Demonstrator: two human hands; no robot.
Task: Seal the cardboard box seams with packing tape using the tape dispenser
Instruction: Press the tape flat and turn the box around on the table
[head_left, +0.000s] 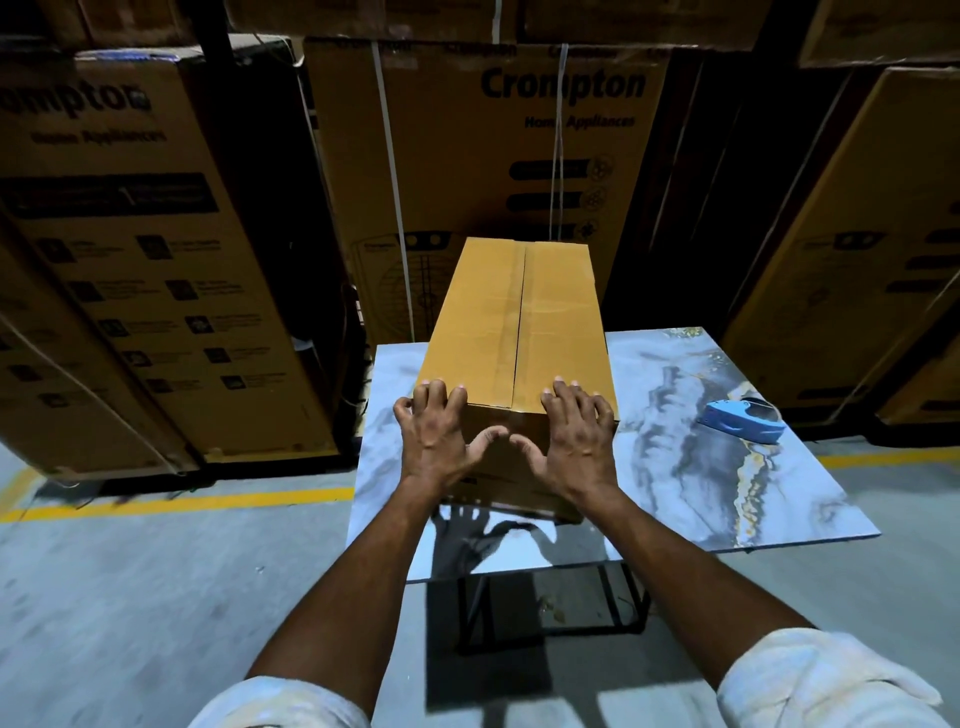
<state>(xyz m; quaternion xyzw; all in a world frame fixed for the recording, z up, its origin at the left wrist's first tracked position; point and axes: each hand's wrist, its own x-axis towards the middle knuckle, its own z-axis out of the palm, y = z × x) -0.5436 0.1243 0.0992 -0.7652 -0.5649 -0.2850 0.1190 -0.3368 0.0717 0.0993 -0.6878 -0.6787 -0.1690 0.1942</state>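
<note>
A long plain cardboard box (519, 312) lies on the marble-patterned table (675, 467), its closed top flaps meeting in a centre seam that runs away from me. A strip of clear tape seems to lie along that seam. My left hand (441, 436) grips the box's near left top edge, fingers hooked over the top and thumb on the front face. My right hand (571, 436) grips the near right top edge the same way. The blue tape dispenser (740, 421) lies on the table to the right of the box, apart from both hands.
Tall printed cartons (493, 156) stand stacked behind and on both sides of the table. A yellow line (182, 501) marks the grey concrete floor at the left. The table's black frame (623, 613) shows beneath its near edge.
</note>
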